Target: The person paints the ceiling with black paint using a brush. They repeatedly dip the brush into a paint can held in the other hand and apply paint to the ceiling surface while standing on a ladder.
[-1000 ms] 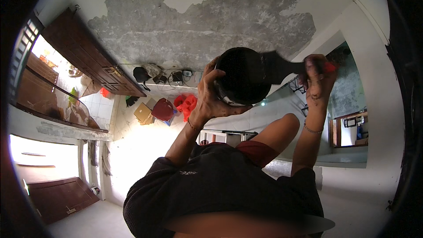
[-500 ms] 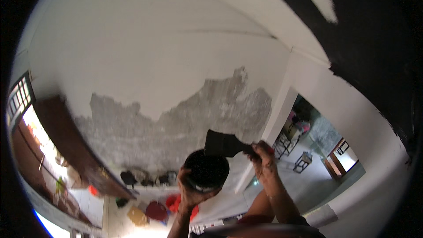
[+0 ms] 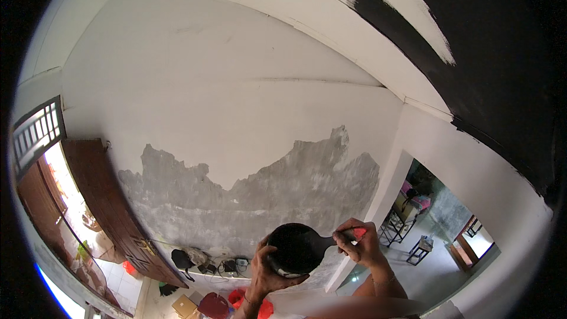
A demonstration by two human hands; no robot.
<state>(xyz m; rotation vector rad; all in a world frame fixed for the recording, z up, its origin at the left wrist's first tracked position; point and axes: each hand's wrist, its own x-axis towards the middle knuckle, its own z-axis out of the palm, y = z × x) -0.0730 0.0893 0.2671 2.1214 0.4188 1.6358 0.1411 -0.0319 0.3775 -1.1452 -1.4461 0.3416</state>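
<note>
From left to right we see a brown door [image 3: 103, 201] well left of the black pot [image 3: 292, 251], the left hand [image 3: 263, 273] clamped around the pot's left side, a dark brush [image 3: 326, 243] at its right rim (bristles lost against the black), and the right hand [image 3: 367, 247] gripping that brush just right of the pot.

A wooden door [image 3: 112, 210], barred window [image 3: 41, 133] and patchy wall [image 3: 242, 142] suggest a home.
</note>
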